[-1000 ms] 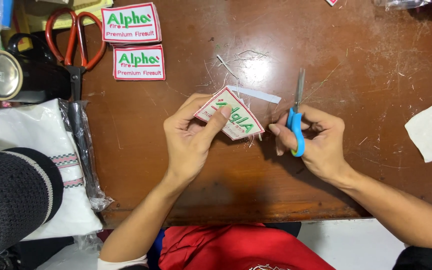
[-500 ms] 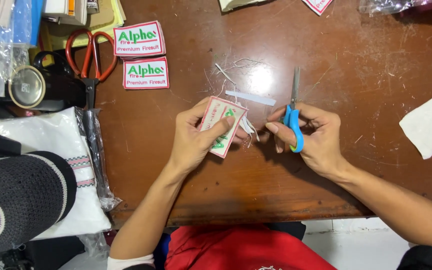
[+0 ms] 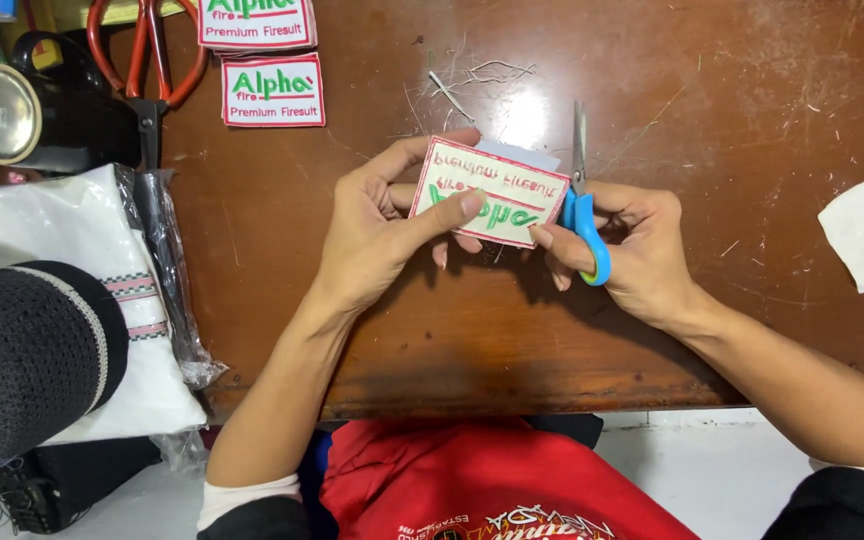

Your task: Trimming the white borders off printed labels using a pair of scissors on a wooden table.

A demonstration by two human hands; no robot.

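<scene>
Embroidered patch (image 3: 489,192), white with red border and green lettering, held over bare brown desk (image 3: 352,330), near edge close below, open room ahead. Pinched by left hand (image 3: 377,235), thumb on top. Small blue-handled scissors (image 3: 582,200) gripped in right hand (image 3: 632,250), fingers closed, blades forward. Turned level since earlier.

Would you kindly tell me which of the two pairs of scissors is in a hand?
The small blue-handled scissors, held in the right hand. The larger red-handled scissors lie untouched at the table's far left.
</scene>
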